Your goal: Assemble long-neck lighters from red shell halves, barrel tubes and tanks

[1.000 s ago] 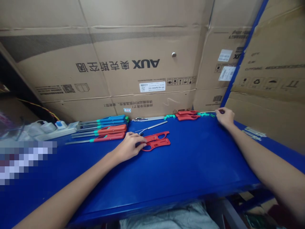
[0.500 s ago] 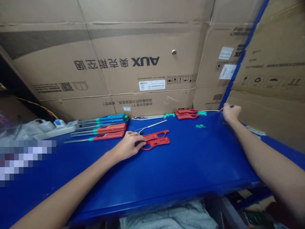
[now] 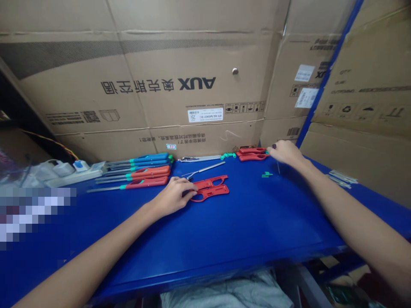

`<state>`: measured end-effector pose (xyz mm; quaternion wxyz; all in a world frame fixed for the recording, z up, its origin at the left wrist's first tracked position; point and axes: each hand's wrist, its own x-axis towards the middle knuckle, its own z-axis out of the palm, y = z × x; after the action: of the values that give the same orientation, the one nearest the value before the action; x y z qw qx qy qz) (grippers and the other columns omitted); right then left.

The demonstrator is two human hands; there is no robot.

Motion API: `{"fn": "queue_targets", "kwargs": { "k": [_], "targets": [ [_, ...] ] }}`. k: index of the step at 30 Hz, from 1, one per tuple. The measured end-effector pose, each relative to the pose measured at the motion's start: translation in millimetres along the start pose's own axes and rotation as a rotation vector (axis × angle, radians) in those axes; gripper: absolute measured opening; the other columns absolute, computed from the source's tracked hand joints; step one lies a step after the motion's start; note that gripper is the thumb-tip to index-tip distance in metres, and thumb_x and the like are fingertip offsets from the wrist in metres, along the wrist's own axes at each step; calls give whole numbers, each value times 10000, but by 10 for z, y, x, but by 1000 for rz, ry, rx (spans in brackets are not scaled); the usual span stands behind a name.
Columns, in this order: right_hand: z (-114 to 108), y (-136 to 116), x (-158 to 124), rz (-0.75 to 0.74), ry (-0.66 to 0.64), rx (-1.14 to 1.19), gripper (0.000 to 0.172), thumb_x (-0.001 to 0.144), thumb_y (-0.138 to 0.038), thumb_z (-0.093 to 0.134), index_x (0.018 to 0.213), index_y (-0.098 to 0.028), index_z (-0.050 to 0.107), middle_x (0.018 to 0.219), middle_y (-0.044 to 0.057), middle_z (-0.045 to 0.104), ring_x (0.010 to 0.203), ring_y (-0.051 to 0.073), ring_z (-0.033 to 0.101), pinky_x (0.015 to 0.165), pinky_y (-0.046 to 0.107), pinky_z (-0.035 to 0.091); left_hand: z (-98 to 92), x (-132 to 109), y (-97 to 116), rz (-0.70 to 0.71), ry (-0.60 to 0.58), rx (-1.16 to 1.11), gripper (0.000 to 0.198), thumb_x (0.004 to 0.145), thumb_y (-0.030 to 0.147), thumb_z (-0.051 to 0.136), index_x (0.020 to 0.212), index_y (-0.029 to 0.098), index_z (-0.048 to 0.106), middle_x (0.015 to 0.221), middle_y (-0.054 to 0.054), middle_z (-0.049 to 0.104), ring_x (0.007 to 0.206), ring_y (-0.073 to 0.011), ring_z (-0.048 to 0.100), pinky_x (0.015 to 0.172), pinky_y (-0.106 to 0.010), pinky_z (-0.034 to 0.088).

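My left hand (image 3: 175, 194) rests on the blue table (image 3: 224, 231) with curled fingers pressing the left end of two red plastic handle shells (image 3: 210, 188) that lie side by side. My right hand (image 3: 287, 152) is at the table's back edge, its fingers pinched beside a second pair of red shells (image 3: 253, 154); a thin wire seems to hang from it, too fine to be sure. A small green clip (image 3: 266, 174) lies just in front of that hand. A thin metal rod (image 3: 205, 170) lies behind the left hand's shells.
Several finished long lighters with blue and red handles (image 3: 146, 169) lie at the back left, next to a white power strip (image 3: 69, 173). Large cardboard boxes (image 3: 192, 85) wall the table's back and right. More metal rods (image 3: 342, 177) lie at the far right.
My right hand has come left from the table's back right corner to the far pair of red shells. The green clip lies loose on the table. The left hand has stayed put.
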<state>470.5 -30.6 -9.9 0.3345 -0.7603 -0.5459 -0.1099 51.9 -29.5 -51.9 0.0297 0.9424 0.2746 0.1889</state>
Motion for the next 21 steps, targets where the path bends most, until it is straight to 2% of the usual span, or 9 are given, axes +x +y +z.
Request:
{"fn": "queue_targets", "kwargs": {
  "k": [2,4,10,12,17,21],
  "targets": [
    [-5,-136,-63,-38,-78,55,379,758,-236,608,416,-205,447,430,14,478,522,174,535,525,284,367,-3,0,2,2,-2,0,183,919,241,521,951,214,699,974,-36,747,944,-224,646,872,-379,431],
    [-37,-240,-123,-77,-114,120,392,774,-230,519,406,-213,384,407,-11,405,467,143,459,494,275,317,-5,0,4,0,-2,1,175,914,229,528,951,218,698,978,-33,746,951,-223,646,875,-376,428],
    [-92,-363,-251,-131,-64,232,397,749,-249,475,398,-217,294,414,-26,285,463,117,325,505,285,238,-5,2,9,-8,-5,-2,176,909,227,536,966,217,702,980,-37,743,961,-221,643,885,-363,435],
    [-63,-386,-275,-134,-79,272,391,747,-285,494,393,-219,339,407,-23,308,462,121,334,504,284,252,-4,0,9,-11,-4,-2,175,908,226,539,965,212,703,979,-42,742,964,-227,640,878,-370,437],
    [5,-442,-283,-83,-156,421,343,785,-357,455,483,-206,513,412,13,471,418,139,432,462,276,336,-3,-3,8,-8,-4,-10,162,910,211,542,944,213,700,979,-37,742,956,-226,641,872,-374,435],
    [-8,-472,-316,-94,-159,481,356,768,-367,502,452,-204,496,403,-3,441,425,129,410,462,273,309,4,-5,3,-8,1,-21,171,914,222,535,961,209,699,984,-42,740,966,-225,639,868,-367,441]
  ]
}}
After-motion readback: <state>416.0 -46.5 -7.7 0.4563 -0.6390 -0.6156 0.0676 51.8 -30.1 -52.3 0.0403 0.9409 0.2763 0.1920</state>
